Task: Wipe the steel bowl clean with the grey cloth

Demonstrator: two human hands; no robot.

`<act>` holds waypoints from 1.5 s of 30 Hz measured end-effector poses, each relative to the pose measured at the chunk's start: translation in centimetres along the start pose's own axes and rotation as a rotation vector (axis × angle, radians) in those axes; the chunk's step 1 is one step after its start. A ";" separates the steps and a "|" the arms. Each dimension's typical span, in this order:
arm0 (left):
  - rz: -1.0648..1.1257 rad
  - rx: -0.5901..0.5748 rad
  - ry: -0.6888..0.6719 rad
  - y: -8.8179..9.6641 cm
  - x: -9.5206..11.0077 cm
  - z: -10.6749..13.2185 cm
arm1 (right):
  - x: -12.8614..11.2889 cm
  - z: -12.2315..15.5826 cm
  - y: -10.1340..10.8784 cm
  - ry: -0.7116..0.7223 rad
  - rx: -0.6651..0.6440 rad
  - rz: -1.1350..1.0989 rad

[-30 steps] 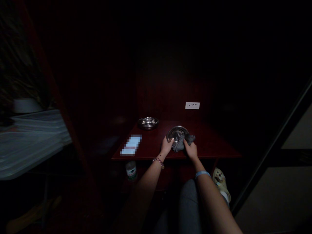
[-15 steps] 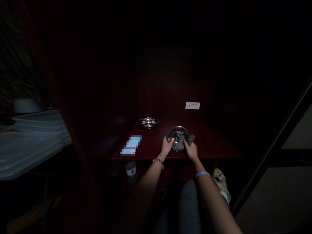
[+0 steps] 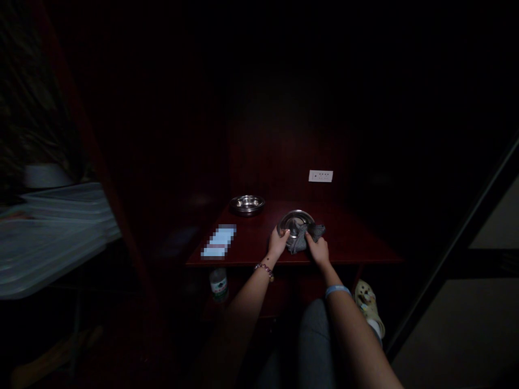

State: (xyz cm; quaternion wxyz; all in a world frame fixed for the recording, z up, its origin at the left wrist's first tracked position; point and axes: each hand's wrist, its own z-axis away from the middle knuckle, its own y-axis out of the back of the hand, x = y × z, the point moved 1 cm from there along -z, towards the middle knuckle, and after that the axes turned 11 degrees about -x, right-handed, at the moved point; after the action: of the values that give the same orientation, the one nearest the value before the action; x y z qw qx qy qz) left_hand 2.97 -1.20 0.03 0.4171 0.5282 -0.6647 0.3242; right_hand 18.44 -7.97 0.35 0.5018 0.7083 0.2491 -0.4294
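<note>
A shiny steel bowl point(image 3: 295, 220) sits tilted near the front of a dark red desk point(image 3: 357, 243). My left hand point(image 3: 278, 242) grips the bowl's left rim, fingers curled over it. My right hand point(image 3: 317, 249) is closed on a grey cloth point(image 3: 302, 239) that is pressed against the bowl's right side. A second steel bowl point(image 3: 247, 203) rests farther back on the left of the desk, apart from both hands.
A blurred light-blue rectangle point(image 3: 219, 241) lies on the desk's left part. A white socket strip point(image 3: 320, 175) is on the back wall. A bottle point(image 3: 219, 284) stands under the desk. My knee and a pale clog point(image 3: 368, 306) are below. A pale surface point(image 3: 48, 237) lies far left.
</note>
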 end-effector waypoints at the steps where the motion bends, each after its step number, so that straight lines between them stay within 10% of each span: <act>1: -0.002 0.004 -0.001 0.0 0.0 0.0 | 0.0 0.0 0.0 0.002 -0.001 -0.001; 45: -0.106 0.048 0.012 0.2 -0.8 -0.5 | 0.5 -0.4 -0.2 0.014 0.003 0.003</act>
State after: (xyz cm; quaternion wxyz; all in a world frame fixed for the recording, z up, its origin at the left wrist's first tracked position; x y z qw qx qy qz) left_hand 2.98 -0.41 -0.47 0.4250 0.5704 -0.6254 0.3207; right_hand 18.69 -7.57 -0.12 0.4996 0.7124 0.2508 -0.4242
